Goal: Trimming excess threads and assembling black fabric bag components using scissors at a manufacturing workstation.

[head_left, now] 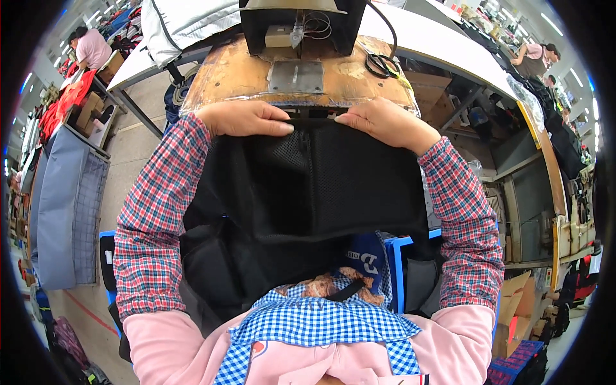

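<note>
Both hands stretch a black fabric piece by its top edge, and it hangs down in front of me over my lap. A mesh panel with a seam runs down its middle. My left hand pinches the edge left of the seam, thumb on the near side. To the right of the seam, my right hand grips the same edge. Just beyond the hands is a worn wooden machine table with a metal plate set in it. The dark machine stands behind that plate.
Black cables lie on the table's right side. A grey-white padded piece rests on the white bench at the back left. Blue crates stand near my lap. A cardboard box sits at the right. Other people work in the distance on both sides.
</note>
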`<state>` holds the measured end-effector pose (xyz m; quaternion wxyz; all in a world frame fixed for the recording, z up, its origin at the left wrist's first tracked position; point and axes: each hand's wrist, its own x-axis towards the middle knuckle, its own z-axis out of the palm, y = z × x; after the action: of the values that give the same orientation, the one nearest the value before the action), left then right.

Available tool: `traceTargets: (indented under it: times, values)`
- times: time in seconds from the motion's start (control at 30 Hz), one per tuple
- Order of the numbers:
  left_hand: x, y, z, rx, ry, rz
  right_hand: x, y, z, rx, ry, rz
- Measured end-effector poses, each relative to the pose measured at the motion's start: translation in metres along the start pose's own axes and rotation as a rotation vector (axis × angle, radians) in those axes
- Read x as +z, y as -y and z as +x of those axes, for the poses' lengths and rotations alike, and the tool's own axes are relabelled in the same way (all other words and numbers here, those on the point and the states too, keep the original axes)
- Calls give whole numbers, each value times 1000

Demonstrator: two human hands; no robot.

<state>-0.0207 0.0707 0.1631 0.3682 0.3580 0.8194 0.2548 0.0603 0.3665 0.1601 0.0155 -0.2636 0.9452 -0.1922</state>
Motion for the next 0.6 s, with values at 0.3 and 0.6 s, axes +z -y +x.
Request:
traceTargets:
  times: [0.3,0.6]
  values:
    - [-65,28,30,-66,-200,-42,-26,-31,69,-76,-34,-91]
    - [-107,25,57,-191,-389,-78,-35,-70,116,-49,-45,-69]
